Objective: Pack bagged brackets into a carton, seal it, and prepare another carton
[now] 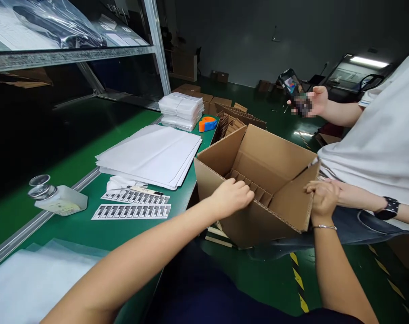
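An open cardboard box point(221, 193) stands beside the green table, with a cardboard divider grid point(258, 193) down inside it. My left hand point(233, 197) is closed over the box's near edge. On the right side, my right hand point(322, 200), with a bracelet at the wrist, grips the box's rim. Right behind it is a co-worker's hand, its arm wearing a black watch point(387, 208); whether that hand touches the box is partly hidden. The co-worker's other hand point(314, 102) holds up a phone point(292, 87).
On the green table point(123, 231) lie white sheets point(150, 155), bundled white packs point(180, 108), an orange-and-blue tape dispenser point(207, 123), label strips point(132, 211), a dispenser bottle point(61, 200) and clear bags point(38, 274). A metal shelf point(72, 56) overhangs it. The co-worker point(383, 135) stands close at right.
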`<state>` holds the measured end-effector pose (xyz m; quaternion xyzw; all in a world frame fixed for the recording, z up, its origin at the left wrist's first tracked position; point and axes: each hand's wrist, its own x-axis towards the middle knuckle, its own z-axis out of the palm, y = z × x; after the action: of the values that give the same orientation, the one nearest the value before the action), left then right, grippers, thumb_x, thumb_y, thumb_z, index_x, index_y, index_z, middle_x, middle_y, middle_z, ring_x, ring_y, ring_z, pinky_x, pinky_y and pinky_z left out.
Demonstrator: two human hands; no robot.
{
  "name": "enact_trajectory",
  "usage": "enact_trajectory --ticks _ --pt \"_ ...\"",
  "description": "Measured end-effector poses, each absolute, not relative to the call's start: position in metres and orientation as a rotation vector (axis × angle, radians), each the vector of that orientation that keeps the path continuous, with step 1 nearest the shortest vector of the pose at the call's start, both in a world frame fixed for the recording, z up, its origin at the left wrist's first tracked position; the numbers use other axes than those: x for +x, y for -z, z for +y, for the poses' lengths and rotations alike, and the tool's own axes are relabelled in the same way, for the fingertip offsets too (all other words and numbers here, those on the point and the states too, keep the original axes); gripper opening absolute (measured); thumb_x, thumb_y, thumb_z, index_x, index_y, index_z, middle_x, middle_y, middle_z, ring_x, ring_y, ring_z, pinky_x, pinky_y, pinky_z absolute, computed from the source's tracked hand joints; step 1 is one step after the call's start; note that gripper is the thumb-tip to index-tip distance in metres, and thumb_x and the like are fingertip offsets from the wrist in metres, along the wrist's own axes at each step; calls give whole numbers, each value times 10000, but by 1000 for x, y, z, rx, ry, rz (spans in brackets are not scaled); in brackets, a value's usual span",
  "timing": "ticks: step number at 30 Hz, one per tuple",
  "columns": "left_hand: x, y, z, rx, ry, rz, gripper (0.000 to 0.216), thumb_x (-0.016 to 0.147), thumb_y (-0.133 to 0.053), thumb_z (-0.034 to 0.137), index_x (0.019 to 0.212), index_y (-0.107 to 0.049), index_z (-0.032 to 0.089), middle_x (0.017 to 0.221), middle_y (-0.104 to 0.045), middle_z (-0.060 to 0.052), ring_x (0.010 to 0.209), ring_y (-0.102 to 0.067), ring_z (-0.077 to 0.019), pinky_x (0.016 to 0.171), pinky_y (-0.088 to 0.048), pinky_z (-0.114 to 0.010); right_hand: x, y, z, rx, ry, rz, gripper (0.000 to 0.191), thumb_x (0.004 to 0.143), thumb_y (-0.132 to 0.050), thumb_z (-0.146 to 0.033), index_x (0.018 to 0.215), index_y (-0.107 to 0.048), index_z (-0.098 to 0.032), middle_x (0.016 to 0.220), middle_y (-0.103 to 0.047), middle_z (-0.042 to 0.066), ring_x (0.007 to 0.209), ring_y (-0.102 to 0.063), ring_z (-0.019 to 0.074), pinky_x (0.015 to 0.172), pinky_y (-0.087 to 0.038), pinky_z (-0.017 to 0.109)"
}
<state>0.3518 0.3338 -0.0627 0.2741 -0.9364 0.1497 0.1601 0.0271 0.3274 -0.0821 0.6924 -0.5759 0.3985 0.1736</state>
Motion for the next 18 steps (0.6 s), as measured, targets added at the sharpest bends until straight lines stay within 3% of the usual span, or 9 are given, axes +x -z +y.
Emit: enact_trajectory --ticks 2,4,9,11,14,16,18 --pt "329 67 341 872 -322 -2660 171 908 -437 106 861 -594 156 755 -615 -71 780 -592 -212 620 -417 -331 15 79 315 1998 -1140 -1757 485 917 -242 -444 604 -550 -237 847 -723 132 969 -639 275 1012 -364 466" --pt "319 66 345 937 -272 -2639 125 906 -467 125 919 -590 140 795 -622 -75 789 -597 -211 642 -422 -333 9 71 310 2092 -1107 -1881 430 904 -329 -448 690 -623 -217 1015 -723 139 1039 -626 268 980 -413 428" --pt "363 41 334 1012 -246 -2494 229 910 -544 321 1049 -590 146 1081 -640 -104 983 -596 -238 889 -435 -371 39 38 352 2148 -1284 -1991 369 904 -433 -456 953 -696 -200 1149 -698 92 1107 -619 252 985 -447 418" --pt "393 33 321 1212 -180 -2315 265 927 -502 327 1095 -600 147 1234 -594 -124 1119 -556 -256 969 -415 -376 71 33 378 2337 -1041 -1917 369 931 -435 -457 1083 -678 -225 1203 -676 65 1142 -602 242 979 -449 395" --pt "426 32 299 1556 51 -2120 348 928 -471 326 1207 -588 153 1358 -520 -132 1239 -491 -279 1026 -398 -388 121 45 397 2405 -566 -1710 410 942 -450 -467 1177 -641 -190 1077 -718 84 980 -660 248 804 -493 349" --pt "436 36 290 1681 278 -2138 359 943 -418 344 1176 -624 164 1276 -584 -114 1188 -538 -267 994 -428 -372 141 61 393 2266 -470 -1616 381 961 -441 -438 1053 -683 -159 851 -734 76 767 -670 220 673 -461 316" --pt "438 38 289 1728 404 -2177 386 959 -355 348 1091 -670 168 1147 -649 -100 1104 -591 -248 944 -457 -342 143 75 381 2148 -499 -1500 369 966 -455 -418 890 -704 -156 703 -706 51 653 -641 185 670 -434 299"
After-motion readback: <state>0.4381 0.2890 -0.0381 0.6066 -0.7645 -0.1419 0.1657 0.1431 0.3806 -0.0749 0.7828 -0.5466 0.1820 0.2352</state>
